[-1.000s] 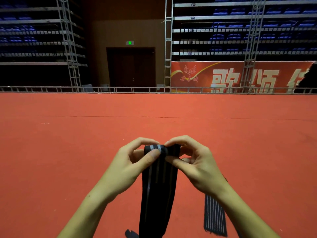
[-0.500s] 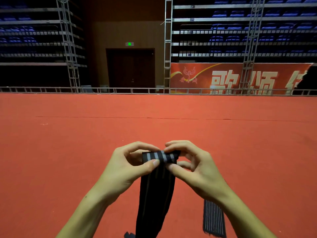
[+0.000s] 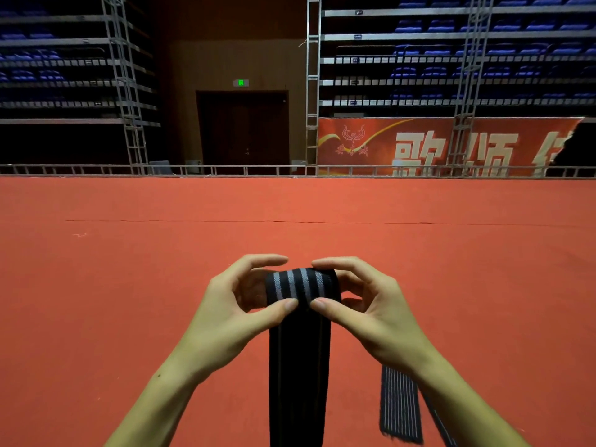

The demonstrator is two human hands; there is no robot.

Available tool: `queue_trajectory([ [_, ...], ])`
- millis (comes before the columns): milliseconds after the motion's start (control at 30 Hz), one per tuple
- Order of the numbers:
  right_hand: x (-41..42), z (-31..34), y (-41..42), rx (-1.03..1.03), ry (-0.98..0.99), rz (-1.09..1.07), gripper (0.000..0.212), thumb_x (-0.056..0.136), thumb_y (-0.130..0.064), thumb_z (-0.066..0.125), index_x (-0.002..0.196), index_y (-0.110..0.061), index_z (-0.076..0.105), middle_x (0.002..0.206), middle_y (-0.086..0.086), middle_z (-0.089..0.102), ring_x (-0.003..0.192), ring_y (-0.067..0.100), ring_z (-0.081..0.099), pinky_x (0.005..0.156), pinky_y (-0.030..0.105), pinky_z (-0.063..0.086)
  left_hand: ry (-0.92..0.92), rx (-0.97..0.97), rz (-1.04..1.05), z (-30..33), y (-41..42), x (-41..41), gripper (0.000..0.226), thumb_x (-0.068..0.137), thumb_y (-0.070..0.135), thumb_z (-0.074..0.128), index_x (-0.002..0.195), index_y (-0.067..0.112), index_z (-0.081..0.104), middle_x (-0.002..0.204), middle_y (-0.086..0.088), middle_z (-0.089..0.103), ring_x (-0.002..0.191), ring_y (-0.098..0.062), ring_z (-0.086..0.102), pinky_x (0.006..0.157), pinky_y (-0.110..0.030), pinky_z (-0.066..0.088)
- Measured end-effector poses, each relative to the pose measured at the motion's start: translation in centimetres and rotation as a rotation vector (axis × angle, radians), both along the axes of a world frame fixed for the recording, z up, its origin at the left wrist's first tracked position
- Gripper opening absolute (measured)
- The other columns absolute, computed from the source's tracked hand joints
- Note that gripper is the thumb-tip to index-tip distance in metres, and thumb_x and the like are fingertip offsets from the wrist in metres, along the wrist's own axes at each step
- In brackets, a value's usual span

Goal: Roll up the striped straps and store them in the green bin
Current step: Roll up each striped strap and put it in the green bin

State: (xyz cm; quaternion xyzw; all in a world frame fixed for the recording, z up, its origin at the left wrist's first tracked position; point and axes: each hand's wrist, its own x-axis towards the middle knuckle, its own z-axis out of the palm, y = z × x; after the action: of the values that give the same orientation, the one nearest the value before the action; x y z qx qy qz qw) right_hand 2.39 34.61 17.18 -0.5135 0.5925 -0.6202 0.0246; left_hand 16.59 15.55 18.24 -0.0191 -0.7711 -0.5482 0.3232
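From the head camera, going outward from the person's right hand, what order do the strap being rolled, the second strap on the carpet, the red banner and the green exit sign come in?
1. Strap being rolled: pinched in the right hand.
2. Second strap: flat on the carpet, under the right forearm.
3. Red banner: beyond the carpet's far edge, to the right.
4. Green exit sign: above the dark doorway, set farther back.

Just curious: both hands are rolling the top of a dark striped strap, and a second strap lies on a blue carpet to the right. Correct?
Almost. The head view shows the carpet is red. Both hands, left and right, do roll the strap, with the second strap at right.
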Motion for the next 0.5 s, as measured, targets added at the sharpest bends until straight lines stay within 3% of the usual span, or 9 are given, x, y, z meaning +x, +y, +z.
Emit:
queue_trajectory([
  [167,0.0,0.2,-0.6,-0.121,0.037,-0.096,0.048,0.092,-0.002,0.082,0.128,-0.032,0.071,0.119,-0.001,0.075,0.114,0.024,0.071,0.085,0.043,0.066,0.026,-0.005,-0.004,0.6,0.0,-0.3,0.034,0.09,0.014,0.08,0.123,0.013,0.072,0.115,-0.004,0.082,0.112,-0.02,0.078,0.097,-0.032,0.062],
  [300,0.0,0.1,-1.0,-0.192,0.033,-0.084,0.05,0.089,0.007,0.081,0.117,-0.033,0.073,0.118,-0.003,0.074,0.113,0.024,0.071,0.083,0.034,0.063,0.031,-0.004,0.019,1.1,0.1,-0.4,0.025,0.096,0.02,0.073,0.12,0.014,0.073,0.111,-0.005,0.082,0.102,-0.023,0.079,0.088,-0.032,0.062],
  [400,0.0,-0.2,-1.2,-0.25,0.05,-0.076,0.05,0.087,0.011,0.081,0.111,-0.033,0.074,0.116,-0.002,0.074,0.114,0.027,0.071,0.089,0.041,0.063,0.003,-0.006,0.019,1.4,0.2,-0.4,0.025,0.101,0.026,0.068,0.122,0.015,0.074,0.106,-0.007,0.082,0.101,-0.029,0.079,0.087,-0.045,0.062],
  [500,0.0,-0.3,-1.4,-0.27,0.072,-0.077,0.042,0.087,0.012,0.081,0.109,-0.023,0.074,0.118,0.002,0.073,0.119,0.031,0.07,0.091,0.051,0.063,-0.005,0.02,0.018,1.4,0.5,-0.5,0.025,0.1,0.031,0.067,0.119,0.016,0.076,0.102,-0.008,0.082,0.099,-0.03,0.079,0.087,-0.047,0.062],
])
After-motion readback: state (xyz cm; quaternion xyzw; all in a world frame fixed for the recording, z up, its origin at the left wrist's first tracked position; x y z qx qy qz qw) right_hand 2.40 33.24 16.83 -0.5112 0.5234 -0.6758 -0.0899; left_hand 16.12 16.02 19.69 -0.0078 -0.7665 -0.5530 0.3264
